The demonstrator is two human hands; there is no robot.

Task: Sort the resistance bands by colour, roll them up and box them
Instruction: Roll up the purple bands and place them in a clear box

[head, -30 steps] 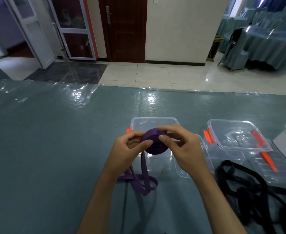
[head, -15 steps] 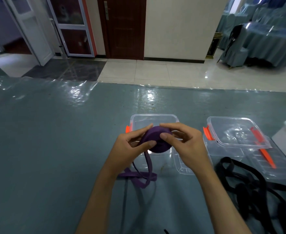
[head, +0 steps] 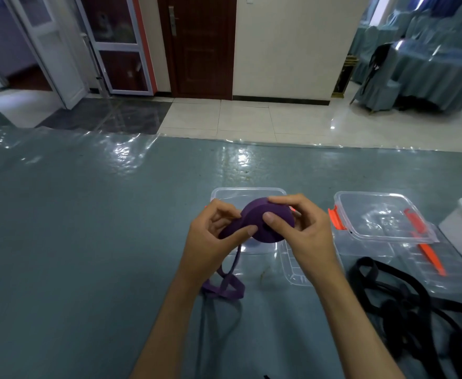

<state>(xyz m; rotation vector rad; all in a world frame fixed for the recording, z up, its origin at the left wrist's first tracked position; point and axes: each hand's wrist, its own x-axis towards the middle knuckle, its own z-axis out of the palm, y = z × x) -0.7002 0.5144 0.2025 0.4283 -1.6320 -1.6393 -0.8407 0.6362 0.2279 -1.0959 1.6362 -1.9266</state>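
1. While the right hand (head: 303, 236) pinches the purple roll (head: 268, 224), thumb on the near flat face and fingers curled over the top rim, it acts as the axle; the pinch should, I judge, sit close to the centre so the coil cannot telescope sideways.
2. With its thumb and fingers curled on the strap where it meets the roll, the left hand (head: 213, 239) feeds the band on; light tension here looks needed, each lap laid square on the last.
3. Below the left hand the loose tail (head: 225, 285) hangs down and bunches on the teal table cover (head: 87, 242); it appears twisted, so flattening it before it reaches the roll would keep the coil even.
4. Just behind the hands stands a clear box (head: 249, 191), lidless; the roll is held above its near edge, a short way from being set inside.
5. To the right sit a second clear box with orange clips (head: 382, 222) and a heap of black bands (head: 404, 305), unrolled; keeping the purple tail well apart from them avoids a tangle.
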